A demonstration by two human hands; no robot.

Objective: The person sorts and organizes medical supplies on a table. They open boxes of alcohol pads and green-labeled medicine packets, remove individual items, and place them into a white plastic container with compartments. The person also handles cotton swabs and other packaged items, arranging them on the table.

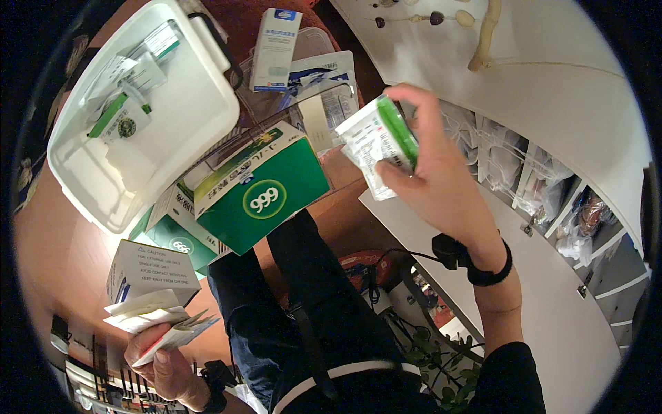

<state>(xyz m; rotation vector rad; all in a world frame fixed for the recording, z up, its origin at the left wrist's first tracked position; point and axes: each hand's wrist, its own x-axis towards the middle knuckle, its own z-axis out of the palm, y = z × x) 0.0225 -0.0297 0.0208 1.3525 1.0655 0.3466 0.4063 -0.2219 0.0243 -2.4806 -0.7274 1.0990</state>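
My right hand grips a small stack of white sachets with a green band, thumb across the front and fingers behind. It is raised to the right of a large green and yellow box. At the lower left, my left hand pinches a bunch of thin white packets, fanned at their upper ends. Just beyond them is a white carton with dark print; whether my left hand touches it is hidden. A second green box sits between that carton and the large one.
A white plastic tub at the upper left contains several green and white sachets. Behind the large box are a tall white and blue carton and a blue and white pouch. White cabinet compartments with bagged items line the right.
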